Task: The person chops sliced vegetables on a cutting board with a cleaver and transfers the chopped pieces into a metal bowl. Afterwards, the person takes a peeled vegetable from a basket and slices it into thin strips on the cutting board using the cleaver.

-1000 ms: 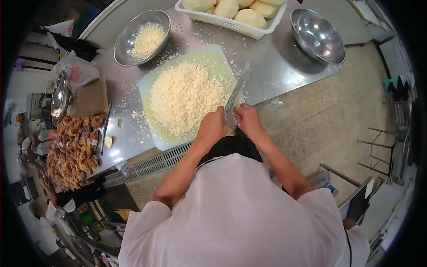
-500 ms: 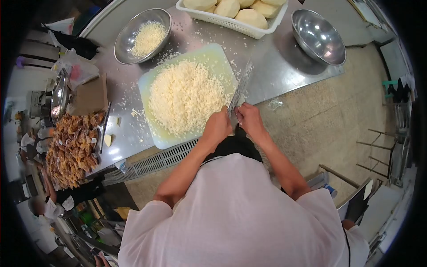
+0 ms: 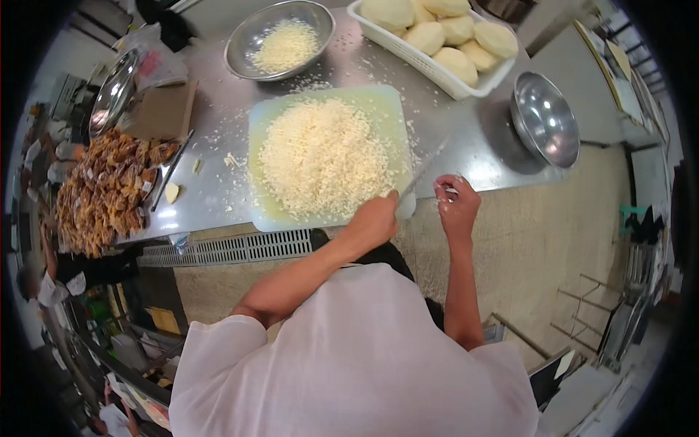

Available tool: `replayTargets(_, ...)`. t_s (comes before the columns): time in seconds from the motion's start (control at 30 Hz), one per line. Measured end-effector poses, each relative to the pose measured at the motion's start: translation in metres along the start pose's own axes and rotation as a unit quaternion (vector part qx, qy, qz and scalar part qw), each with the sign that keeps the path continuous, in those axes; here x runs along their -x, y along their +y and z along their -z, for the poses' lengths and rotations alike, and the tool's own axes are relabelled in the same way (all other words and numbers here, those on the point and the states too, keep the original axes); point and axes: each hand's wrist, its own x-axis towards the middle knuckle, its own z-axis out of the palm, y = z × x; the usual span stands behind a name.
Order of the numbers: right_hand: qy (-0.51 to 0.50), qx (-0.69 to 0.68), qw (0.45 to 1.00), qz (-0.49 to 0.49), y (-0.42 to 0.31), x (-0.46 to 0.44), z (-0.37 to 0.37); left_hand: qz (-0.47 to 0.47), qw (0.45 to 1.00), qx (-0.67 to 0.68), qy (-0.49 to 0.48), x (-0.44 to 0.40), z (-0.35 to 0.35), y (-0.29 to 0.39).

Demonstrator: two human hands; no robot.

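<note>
Head view shows a shiny metal tabletop (image 3: 218, 207) strewn with pale crumbs, above a worn, light floor (image 3: 524, 240) and a slotted drain grate (image 3: 226, 249), with a wire-frame rack (image 3: 590, 306) standing at the right. On the tabletop a heap of finely chopped pale pieces (image 3: 324, 156) covers most of a greenish cutting board (image 3: 400, 116), and the hands are apart, the left (image 3: 373, 221) clamped on a knife (image 3: 424, 169) by the board's near right corner, the right (image 3: 459, 207) loosely curled, half open (flecks cling to its fingers). Small white labels dot the brown bundles (image 3: 105, 189), their writing too small to read.
</note>
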Motion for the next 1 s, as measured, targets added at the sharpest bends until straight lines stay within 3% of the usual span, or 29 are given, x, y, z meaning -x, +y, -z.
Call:
replayTargets(0.2,0.008,-0.007,1.000,0.000,-0.007,-0.009,-0.008,-0.035,0.998,0.035,0.038,-0.011,-0.011,-0.013)
replayTargets(0.27,0.014,-0.025,1.000,0.012,-0.004,-0.013,-0.010,-0.048,0.998,0.028,0.010,0.006,-0.006,-0.030)
replayTargets(0.4,0.020,-0.024,1.000,-0.003,-0.002,-0.016,-0.009,0.026,0.999,-0.009,0.038,0.042,0.022,-0.097)
replayTargets(0.43,0.020,-0.024,1.000,-0.003,0.000,-0.016,-0.007,0.003,0.996,0.006,0.094,0.050,0.044,-0.101)
replayTargets(0.47,0.022,-0.025,0.999,0.000,0.003,-0.016,-0.006,0.075,0.994,-0.022,0.070,0.047,0.062,-0.103)
replayTargets(0.63,0.033,-0.008,0.999,0.011,0.007,-0.019,-0.004,0.061,0.991,-0.058,0.105,0.061,0.074,-0.086)
replayTargets(0.73,0.043,-0.028,0.999,0.005,0.012,-0.021,-0.001,0.023,0.997,-0.038,0.058,0.088,0.078,-0.088)
replayTargets(0.8,0.056,0.006,0.998,0.005,0.015,-0.024,0.000,0.007,0.997,-0.064,-0.032,0.108,0.090,-0.113)
replayTargets(0.9,0.058,-0.006,0.998,0.006,0.012,-0.029,-0.008,0.036,0.991,-0.130,-0.021,0.098,0.122,-0.178)
replayTargets(1.0,0.023,-0.049,0.999,-0.005,0.003,-0.033,-0.026,-0.012,0.963,-0.253,0.097,0.075,0.144,-0.172)
